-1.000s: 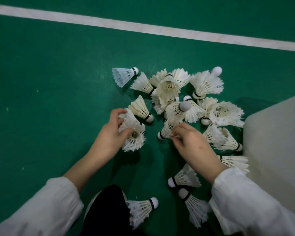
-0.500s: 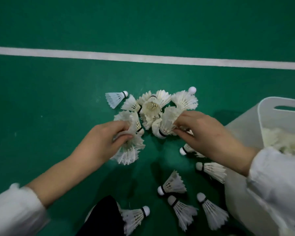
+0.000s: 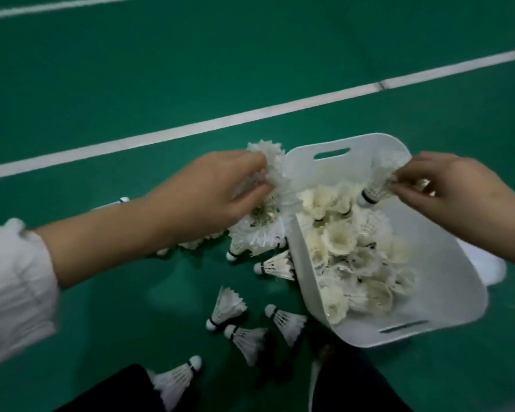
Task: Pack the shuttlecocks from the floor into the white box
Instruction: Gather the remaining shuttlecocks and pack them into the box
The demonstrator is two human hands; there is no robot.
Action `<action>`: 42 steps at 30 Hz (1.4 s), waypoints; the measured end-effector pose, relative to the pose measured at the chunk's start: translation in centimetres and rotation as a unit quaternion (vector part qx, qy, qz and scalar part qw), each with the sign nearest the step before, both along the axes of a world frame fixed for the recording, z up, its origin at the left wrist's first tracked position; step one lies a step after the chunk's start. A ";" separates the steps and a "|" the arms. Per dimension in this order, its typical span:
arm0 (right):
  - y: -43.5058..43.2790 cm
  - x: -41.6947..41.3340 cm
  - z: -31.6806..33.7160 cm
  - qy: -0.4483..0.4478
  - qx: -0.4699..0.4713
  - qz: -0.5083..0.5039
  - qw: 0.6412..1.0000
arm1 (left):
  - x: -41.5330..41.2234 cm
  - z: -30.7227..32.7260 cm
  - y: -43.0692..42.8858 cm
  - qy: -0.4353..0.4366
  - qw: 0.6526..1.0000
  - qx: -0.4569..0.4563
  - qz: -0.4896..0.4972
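**Both hands loaded, at the box**

Left hand (image 3: 220,191): grip pinched on a bunch of shuttlecocks (image 3: 265,203), feathers fanned out past the fingers. The bunch hangs just left of the box (image 3: 446,281), against its left wall near the far corner. How many it holds cannot be told; the frame is blurred.

Right hand (image 3: 446,191): fingertips pressed on the feather end of one shuttle (image 3: 375,190), cork with dark band pointing left and down. It sits over the far end of the box, above the pile.

Box: white, slot handles in the far and near walls, resting on the green floor (image 3: 131,84) right of centre. Inside, a pile of shuttles (image 3: 351,257), yellowish, heaped mostly along the left side; the right part of the bottom shows bare.

Loose on the floor:
- one (image 3: 275,266) lying against the box's left wall, cork to the left;
- three (image 3: 244,322) in a cluster near the box's near-left corner;
- one (image 3: 176,379) nearest, beside a dark trouser leg (image 3: 125,391);
- more part-hidden under the left forearm.

White court line (image 3: 191,127) runs across the floor beyond the hands. Both sleeves white.
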State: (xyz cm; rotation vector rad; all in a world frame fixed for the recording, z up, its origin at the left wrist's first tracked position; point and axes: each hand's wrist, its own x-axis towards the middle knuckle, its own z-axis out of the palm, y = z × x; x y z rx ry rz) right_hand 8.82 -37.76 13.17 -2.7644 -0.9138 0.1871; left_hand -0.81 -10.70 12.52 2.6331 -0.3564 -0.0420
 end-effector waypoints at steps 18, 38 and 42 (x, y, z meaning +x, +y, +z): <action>-6.1 -2.6 -17.1 0.102 -0.215 0.107 0.965 | 1.2 -9.4 -11.2 0.023 0.999 -0.047 -0.007; -7.9 -4.5 -9.9 0.104 0.164 -0.001 0.981 | 2.6 -7.9 -12.5 0.049 0.982 -0.151 0.100; -8.9 -4.1 -10.9 0.126 0.065 0.042 0.989 | 2.9 -8.2 -11.7 0.023 0.987 -0.122 0.099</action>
